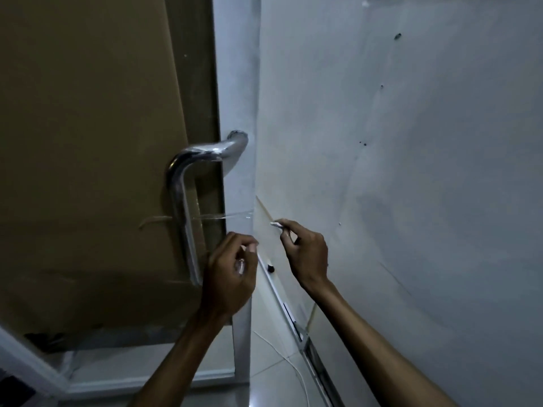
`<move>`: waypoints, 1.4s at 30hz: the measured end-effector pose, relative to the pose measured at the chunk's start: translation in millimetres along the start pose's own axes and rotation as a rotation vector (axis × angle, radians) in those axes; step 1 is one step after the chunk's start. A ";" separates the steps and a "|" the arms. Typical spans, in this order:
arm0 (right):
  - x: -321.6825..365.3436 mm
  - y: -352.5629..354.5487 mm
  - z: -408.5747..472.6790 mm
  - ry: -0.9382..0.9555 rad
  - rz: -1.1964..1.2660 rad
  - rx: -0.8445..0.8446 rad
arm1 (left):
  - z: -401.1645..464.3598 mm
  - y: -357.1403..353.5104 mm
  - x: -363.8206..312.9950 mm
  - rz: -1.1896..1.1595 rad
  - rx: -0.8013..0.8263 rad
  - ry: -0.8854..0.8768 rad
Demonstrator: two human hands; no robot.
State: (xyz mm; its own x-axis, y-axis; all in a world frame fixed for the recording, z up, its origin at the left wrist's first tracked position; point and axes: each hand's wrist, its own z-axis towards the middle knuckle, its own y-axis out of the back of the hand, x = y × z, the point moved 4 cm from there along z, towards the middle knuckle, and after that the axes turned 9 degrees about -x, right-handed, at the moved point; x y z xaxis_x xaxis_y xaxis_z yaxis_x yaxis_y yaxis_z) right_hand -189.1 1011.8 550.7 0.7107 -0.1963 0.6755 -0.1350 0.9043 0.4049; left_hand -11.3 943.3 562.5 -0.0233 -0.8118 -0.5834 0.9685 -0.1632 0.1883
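Two bare forearms (176, 362) fill the bottom edge, and all they work on sits close to the steel door handle (179, 201). Left of the handle and behind it, a brown cardboard sheet (88, 127) covers the door. A tape strip (223, 215) of clear film runs from the cardboard, across the handle's upright bar, to the pale door frame (235, 83) just right of it. The strip is taut and stuck down at both ends.

Below the strip, beside the handle's lower end, the left grip (229, 268) is curled tight round a clear wad (240, 266) that looks like balled-up tape. Its thumb and forefinger meet at the frame's edge.

Further right of the handle, the right grip (305, 254) pinches a small white piece (276, 224) between thumb and fingertips. The tip of the piece is about level with the strip's right end. Whether it is a blade or a torn tape end I cannot tell. Beyond it lies the grey wall (411, 142).

The step looks like freeing the strip from the frame. It should go best if the white piece is worked under the strip's right end. The film can then be lifted slowly, low and flat along the frame, so that it comes away whole. The left grip is well placed to catch the loose end before it springs back onto the handle.
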 end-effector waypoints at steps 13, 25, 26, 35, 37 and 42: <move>-64.8 21.7 60.6 -0.112 -0.080 0.084 | 18.8 -132.1 16.1 0.221 0.240 0.163; -79.8 -14.5 81.4 -0.187 -0.102 0.081 | 44.4 -157.3 58.7 0.352 0.326 0.156; -80.4 -15.7 84.4 -0.193 -0.099 0.077 | 47.3 -159.0 60.8 0.360 0.322 0.155; -79.3 -31.2 111.1 -0.140 -0.140 0.072 | 70.5 -171.9 73.7 0.470 0.265 0.170; -80.7 -34.8 121.8 -0.132 -0.141 0.058 | 78.3 -176.6 78.8 0.507 0.253 0.190; -87.5 -52.4 150.9 -0.133 -0.129 0.044 | 102.4 -195.9 94.7 0.537 0.199 0.247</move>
State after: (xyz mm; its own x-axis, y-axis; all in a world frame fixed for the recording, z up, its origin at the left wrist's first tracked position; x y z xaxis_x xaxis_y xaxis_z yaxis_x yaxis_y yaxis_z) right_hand -348.5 924.4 563.4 0.6267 -0.3607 0.6908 -0.0809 0.8516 0.5180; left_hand -228.7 841.0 551.3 0.5352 -0.6596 -0.5277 0.7637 0.1108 0.6360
